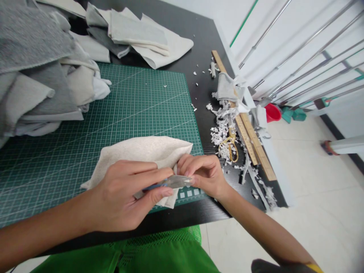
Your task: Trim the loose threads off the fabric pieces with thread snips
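Grey and cream terry offcuts (36,91) lie heaped at the far left, spilling onto a green gridded cutting mat (142,102) on a black tabletop (204,45). Near the mat's front edge, the left hand (122,193) is closed around a slim blue-handled blade (173,182), its fingers and thumb wrapped close to the metal; the tool's exact kind is hard to tell. That short grip looks well judged, since holding near the metal gives fine control. A folded cream terry cloth (136,155) rests on the mat between and just beyond the hands, with its lower corner gathered against them. The right hand (201,175) is almost closed, pinching the folded edge, with the metal reaching just up to its fingers. Good work here would seem to depend on keeping the cloth taut and those fingertips clear of the edge. Further right, gold-handled scissors (230,149) lie among shredded white scraps (220,129) on the black surface, beside a wooden ruler (250,132) partly covered by a crumpled grey cloth piece (226,87).
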`<state>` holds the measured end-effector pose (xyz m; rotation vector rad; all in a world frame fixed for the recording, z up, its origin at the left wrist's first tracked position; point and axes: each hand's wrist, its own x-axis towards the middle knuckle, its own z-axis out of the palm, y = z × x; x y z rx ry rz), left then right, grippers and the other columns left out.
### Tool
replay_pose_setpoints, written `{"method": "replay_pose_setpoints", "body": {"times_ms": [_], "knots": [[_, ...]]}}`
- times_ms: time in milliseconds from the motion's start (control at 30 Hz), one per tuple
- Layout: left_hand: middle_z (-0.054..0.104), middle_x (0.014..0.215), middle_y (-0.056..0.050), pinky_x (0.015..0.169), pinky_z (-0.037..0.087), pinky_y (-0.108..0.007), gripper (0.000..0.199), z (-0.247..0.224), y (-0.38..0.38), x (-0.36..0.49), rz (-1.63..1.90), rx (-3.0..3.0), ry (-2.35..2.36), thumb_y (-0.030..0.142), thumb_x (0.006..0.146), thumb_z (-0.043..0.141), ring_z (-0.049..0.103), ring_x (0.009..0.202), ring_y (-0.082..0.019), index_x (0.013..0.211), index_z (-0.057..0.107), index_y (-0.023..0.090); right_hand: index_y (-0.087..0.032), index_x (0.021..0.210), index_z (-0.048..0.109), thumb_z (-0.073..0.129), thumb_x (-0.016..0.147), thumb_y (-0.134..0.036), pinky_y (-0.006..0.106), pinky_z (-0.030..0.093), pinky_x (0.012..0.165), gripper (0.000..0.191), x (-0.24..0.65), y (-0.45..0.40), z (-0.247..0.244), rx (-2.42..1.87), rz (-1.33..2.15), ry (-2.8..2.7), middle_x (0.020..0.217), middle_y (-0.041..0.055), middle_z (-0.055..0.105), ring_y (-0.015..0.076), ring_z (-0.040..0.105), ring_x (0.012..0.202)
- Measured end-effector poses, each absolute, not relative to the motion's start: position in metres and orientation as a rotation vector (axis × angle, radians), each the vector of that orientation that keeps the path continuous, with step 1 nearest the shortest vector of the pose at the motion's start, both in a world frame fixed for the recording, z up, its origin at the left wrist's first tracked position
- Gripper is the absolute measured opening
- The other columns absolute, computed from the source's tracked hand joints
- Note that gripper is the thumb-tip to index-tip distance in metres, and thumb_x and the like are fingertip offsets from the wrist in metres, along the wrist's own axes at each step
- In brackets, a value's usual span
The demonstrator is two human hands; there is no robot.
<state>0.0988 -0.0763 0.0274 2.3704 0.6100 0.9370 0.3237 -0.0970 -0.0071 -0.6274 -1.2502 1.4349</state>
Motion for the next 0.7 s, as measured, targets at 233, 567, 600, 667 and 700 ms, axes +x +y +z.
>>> {"method": "replay_pose_setpoints", "body": {"times_ms": [233,567,600,667,700], "knots": [[0.068,0.069,0.000,0.049,0.044,-0.026,0.015,0.0298,-0.0751,0.1002,0.931,2.365,0.617,0.025,0.102,0.059,0.064,0.055,-0.014,0.112,0.066,0.017,-0.025,0.088,0.081,0.082,0.085,-0.024,0.036,0.056,0.079,0.004,0.3242,-0.0972,-0.0078,-0.602,1.423,-1.267,0.079,0.0015,0.077,0.0169,0.070,0.076],[0.067,0.070,0.002,0.050,0.045,-0.026,0.012,0.0315,-0.0764,0.0968,0.919,2.376,0.640,0.026,0.102,0.061,0.066,0.058,-0.015,0.112,0.065,0.021,-0.023,0.091,0.081,0.081,0.085,-0.020,0.034,0.055,0.078,0.007,0.3239,-0.0971,-0.0074,-0.563,1.414,-1.276,0.080,0.0022,0.076,0.0169,0.070,0.079],[0.068,0.071,0.002,0.051,0.045,-0.026,0.012,0.0313,-0.0763,0.0969,0.917,2.379,0.645,0.026,0.102,0.061,0.066,0.058,-0.015,0.112,0.065,0.021,-0.023,0.092,0.081,0.081,0.085,-0.019,0.034,0.055,0.079,0.008,0.3240,-0.0972,-0.0078,-0.557,1.417,-1.274,0.080,0.0024,0.077,0.0169,0.070,0.079],[0.068,0.071,0.002,0.051,0.044,-0.026,0.012,0.0313,-0.0759,0.0969,0.914,2.387,0.647,0.026,0.102,0.060,0.066,0.059,-0.014,0.112,0.064,0.021,-0.023,0.093,0.081,0.081,0.085,-0.017,0.035,0.054,0.080,0.010,0.3243,-0.0974,-0.0083,-0.552,1.423,-1.270,0.081,0.0027,0.077,0.0168,0.070,0.080],[0.067,0.071,0.002,0.050,0.044,-0.026,0.012,0.0316,-0.0758,0.0969,0.908,2.394,0.645,0.026,0.102,0.059,0.065,0.058,-0.014,0.112,0.064,0.021,-0.023,0.093,0.081,0.080,0.085,-0.017,0.035,0.054,0.080,0.010,0.3245,-0.0976,-0.0085,-0.553,1.424,-1.269,0.081,0.0028,0.077,0.0169,0.070,0.080]]}}
